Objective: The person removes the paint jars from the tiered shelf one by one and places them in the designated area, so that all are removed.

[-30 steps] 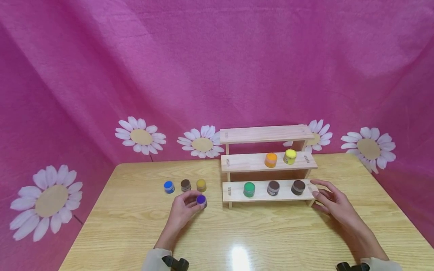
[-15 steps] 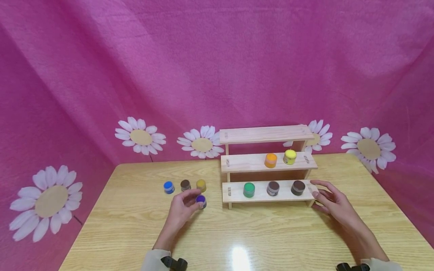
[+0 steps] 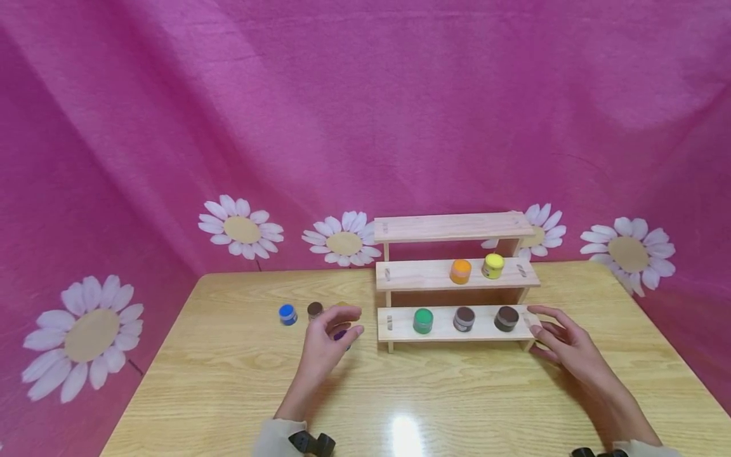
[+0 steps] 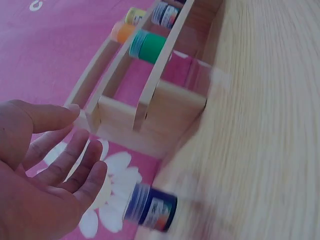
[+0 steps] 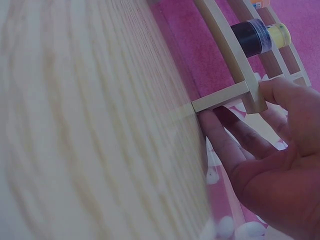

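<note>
My left hand (image 3: 327,343) hovers over the table, its thumb and fingers apart and nothing between them. Behind its fingers, partly hidden, sits a small purple paint jar (image 3: 341,335); in the left wrist view this jar (image 4: 159,209) looks dark blue and stands clear of the fingers. An ochre jar is mostly covered by the same hand. Beside it are a brown jar (image 3: 315,309) and a blue jar (image 3: 288,314). My right hand (image 3: 571,346) holds the right end of the lowest board of a three-tier wooden shelf (image 3: 400,327), thumb over the board (image 5: 252,97), fingers beneath.
On the lowest tier stand a green jar (image 3: 423,320) and two dark brown jars (image 3: 464,318). The middle tier carries an orange jar (image 3: 460,271) and a yellow jar (image 3: 493,266). A pink flowered cloth (image 3: 365,114) hangs behind the wooden table (image 3: 457,393).
My left hand has let go of the purple jar, opened its fingers and shifted slightly right and up. The right hand keeps its place at the shelf. The head view has shifted slightly.
</note>
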A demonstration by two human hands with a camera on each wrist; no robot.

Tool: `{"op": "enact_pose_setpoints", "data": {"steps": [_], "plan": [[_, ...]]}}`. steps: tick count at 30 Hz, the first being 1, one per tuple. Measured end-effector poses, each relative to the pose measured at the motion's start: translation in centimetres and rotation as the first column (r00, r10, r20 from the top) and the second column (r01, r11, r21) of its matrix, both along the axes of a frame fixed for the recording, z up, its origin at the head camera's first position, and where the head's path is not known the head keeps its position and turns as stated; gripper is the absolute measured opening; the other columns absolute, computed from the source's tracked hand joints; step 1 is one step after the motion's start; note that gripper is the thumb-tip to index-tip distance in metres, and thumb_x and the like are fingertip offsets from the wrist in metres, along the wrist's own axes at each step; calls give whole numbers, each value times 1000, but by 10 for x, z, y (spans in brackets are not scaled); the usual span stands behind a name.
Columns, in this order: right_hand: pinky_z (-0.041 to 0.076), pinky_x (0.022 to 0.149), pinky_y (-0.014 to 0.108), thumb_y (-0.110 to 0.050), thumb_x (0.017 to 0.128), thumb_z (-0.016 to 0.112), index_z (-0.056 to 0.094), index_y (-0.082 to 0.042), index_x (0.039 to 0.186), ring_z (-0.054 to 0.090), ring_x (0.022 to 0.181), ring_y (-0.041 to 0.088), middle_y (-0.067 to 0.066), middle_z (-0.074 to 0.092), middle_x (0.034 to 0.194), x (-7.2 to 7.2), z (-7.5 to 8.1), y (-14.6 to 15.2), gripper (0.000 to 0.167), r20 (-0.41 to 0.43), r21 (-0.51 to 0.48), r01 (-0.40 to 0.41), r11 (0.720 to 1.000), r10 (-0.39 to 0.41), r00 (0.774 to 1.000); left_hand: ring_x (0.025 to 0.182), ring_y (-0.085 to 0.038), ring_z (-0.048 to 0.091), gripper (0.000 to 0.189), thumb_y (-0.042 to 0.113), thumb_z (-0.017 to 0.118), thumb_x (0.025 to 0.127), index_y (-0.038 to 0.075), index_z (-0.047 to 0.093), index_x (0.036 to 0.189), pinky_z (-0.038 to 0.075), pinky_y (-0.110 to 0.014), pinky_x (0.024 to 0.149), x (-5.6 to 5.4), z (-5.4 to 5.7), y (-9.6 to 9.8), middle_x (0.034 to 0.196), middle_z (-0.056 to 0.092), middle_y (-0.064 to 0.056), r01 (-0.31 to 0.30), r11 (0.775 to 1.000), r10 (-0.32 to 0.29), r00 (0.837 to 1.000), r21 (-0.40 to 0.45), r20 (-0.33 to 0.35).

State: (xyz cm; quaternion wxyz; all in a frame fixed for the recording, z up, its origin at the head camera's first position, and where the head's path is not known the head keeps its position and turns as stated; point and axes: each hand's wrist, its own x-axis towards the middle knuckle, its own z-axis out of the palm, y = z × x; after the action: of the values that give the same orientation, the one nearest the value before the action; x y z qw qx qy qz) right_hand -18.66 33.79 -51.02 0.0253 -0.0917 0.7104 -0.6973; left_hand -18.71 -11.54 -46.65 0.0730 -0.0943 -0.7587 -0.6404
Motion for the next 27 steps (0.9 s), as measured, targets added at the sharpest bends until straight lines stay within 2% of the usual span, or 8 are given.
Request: {"op": "enact_pose_setpoints", "data": {"steps": [6, 10, 16, 21, 27], "plan": [[62, 83, 31, -8, 106, 57, 47, -5, 148, 66, 105, 3, -13, 65, 122, 1, -1, 2, 44, 8, 4, 0, 1000, 0, 1000, 112, -33, 67, 27, -2, 76, 90, -3, 71, 116, 54, -50, 102, -4, 4, 18, 115, 71, -17, 39, 997, -38, 999, 65, -26], [62, 84, 32, -7, 106, 56, 46, -4, 149, 66, 105, 3, -11, 65, 121, 0, -2, 1, 44, 5, -4, -6, 1000, 6, 1000, 113, -32, 66, 28, 0, 76, 91, -5, 69, 118, 55, -45, 101, -4, 9, 30, 117, 70, -18, 74, 992, -72, 997, 97, -26], [62, 84, 32, -6, 106, 56, 46, -4, 148, 67, 104, 4, -9, 67, 119, -1, -3, 1, 44, 2, -30, -15, 999, 15, 1000, 114, -32, 65, 29, 4, 76, 92, -2, 69, 119, 56, -36, 100, -6, 13, 46, 121, 69, -19, 126, 983, -124, 992, 131, -28], [62, 84, 33, -4, 106, 55, 45, -3, 149, 67, 103, 5, -6, 68, 118, 0, -5, 1, 44, -3, -43, -27, 999, 26, 1000, 115, -32, 65, 30, 4, 77, 92, -1, 69, 120, 55, -40, 102, -8, 14, 59, 122, 68, -18, 150, 978, -146, 988, 146, -42], [62, 84, 32, -3, 106, 54, 45, -3, 148, 67, 104, 5, -6, 68, 118, 0, -5, 0, 44, -18, -55, -28, 998, 27, 999, 115, -29, 65, 30, 8, 77, 92, 3, 70, 121, 54, -45, 103, -14, 22, 77, 121, 69, -14, 161, 974, -155, 987, 157, -47]]}}
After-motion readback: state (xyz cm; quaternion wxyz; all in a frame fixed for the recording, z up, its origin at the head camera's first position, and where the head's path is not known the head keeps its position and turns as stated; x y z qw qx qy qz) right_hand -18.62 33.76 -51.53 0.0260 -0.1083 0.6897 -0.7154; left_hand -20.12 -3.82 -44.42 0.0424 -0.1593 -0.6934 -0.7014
